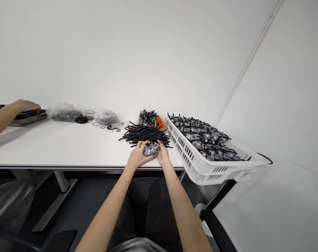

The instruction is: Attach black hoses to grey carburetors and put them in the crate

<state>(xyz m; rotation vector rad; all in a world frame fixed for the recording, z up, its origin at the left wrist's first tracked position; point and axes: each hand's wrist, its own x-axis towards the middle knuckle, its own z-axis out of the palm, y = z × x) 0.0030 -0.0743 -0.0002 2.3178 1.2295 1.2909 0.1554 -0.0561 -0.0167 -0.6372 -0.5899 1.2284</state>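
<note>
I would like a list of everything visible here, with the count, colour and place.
Metal part: one, silver, between both grips
Hoses: many, black, piled beyond the grips
Small fittings: many, black and grey, behind hoses
Container: one, orange, beside hoses
Basket: one, white, right
Basket parts: many, silver and black, inside basket
Bags: two, clear, grey contents, near wall
Rings: several, black, around bags
Tray: one, greyish, far left
Co-worker's hand: one, bare, at tray
Table: one, white, centre
Floor: dark, below
Trousers: dark, lower middle
Left grip: one, bare, holding metal part
Right grip: same
</note>
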